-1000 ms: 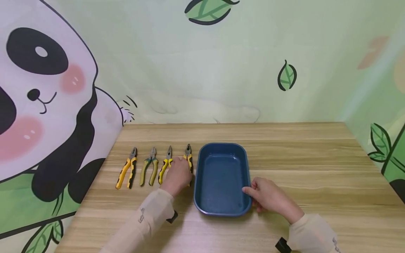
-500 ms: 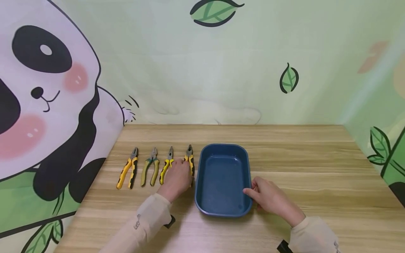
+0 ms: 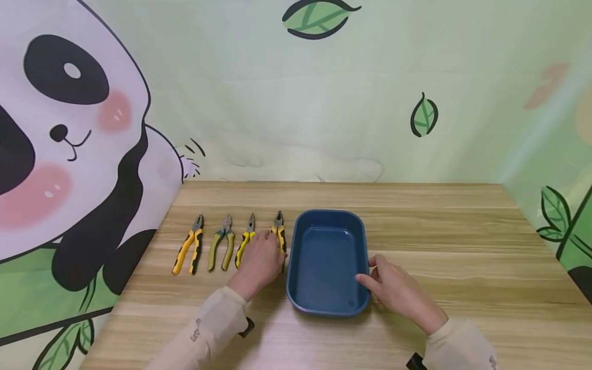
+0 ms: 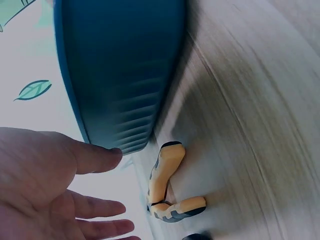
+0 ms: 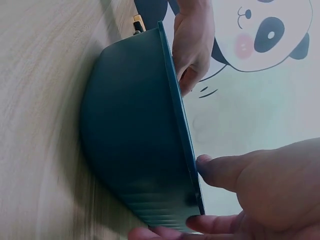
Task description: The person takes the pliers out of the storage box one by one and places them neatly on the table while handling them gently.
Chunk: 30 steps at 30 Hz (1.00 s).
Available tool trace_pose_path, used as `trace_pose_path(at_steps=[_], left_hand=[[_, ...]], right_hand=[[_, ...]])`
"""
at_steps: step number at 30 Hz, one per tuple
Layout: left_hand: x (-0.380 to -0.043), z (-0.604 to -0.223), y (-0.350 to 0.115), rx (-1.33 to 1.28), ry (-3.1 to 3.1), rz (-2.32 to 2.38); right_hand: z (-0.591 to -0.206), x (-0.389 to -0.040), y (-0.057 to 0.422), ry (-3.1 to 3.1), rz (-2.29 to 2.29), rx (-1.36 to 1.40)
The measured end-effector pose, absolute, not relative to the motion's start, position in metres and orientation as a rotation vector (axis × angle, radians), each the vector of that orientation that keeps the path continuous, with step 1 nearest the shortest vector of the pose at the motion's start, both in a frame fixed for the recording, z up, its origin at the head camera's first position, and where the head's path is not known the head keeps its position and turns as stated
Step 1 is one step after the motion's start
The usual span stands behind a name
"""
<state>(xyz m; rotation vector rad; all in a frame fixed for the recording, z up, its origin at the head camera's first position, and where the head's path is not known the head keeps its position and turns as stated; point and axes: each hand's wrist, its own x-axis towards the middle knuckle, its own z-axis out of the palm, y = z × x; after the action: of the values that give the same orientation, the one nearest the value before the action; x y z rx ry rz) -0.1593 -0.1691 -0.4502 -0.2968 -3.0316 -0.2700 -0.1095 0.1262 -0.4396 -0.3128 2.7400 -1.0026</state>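
Observation:
A deep blue rectangular tray (image 3: 328, 267) stands on the wooden table. My right hand (image 3: 400, 293) pinches its right rim, thumb on the rim and fingers against the outer wall, as the right wrist view shows. Left of the tray, my left hand (image 3: 259, 259) is over the rightmost yellow-and-black pliers (image 3: 279, 228) and partly covers them. In the left wrist view, the left thumb and fingers are extended and spread apart, with pliers handles (image 4: 167, 170) on the table beyond them. The neighbouring yellow needle-nose pliers (image 3: 250, 228) are partly hidden by that hand.
Farther left lie olive-handled pliers (image 3: 222, 246) and orange-and-black pliers (image 3: 188, 246), both with jaws pointing away. The wooden table (image 3: 439, 221) extends to the right of the tray. Behind it hangs a backdrop (image 3: 231, 92) with a panda and leaves.
The head view has shifted slightly, so the scene sits a little farther right. Both hands keep nearly the same places beside the tray and over the pliers.

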Motion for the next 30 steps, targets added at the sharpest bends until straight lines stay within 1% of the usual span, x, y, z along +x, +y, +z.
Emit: trace_pose_path(at_steps=[6, 16, 30], left_hand=[[-0.156, -0.448, -0.171, -0.285, -2.964, -0.383], [-0.149, -0.441, -0.169, -0.264, -2.958, -0.472], [-0.139, -0.437, -0.172, -0.393, -2.916, -0.507]], right_hand=[[-0.437, -0.111, 0.129, 2.768, -0.97, -0.345], [-0.435, -0.108, 0.132, 2.869, -0.934, -0.544], [-0.433, -0.109, 0.136, 2.895, -0.845, -0.624]])
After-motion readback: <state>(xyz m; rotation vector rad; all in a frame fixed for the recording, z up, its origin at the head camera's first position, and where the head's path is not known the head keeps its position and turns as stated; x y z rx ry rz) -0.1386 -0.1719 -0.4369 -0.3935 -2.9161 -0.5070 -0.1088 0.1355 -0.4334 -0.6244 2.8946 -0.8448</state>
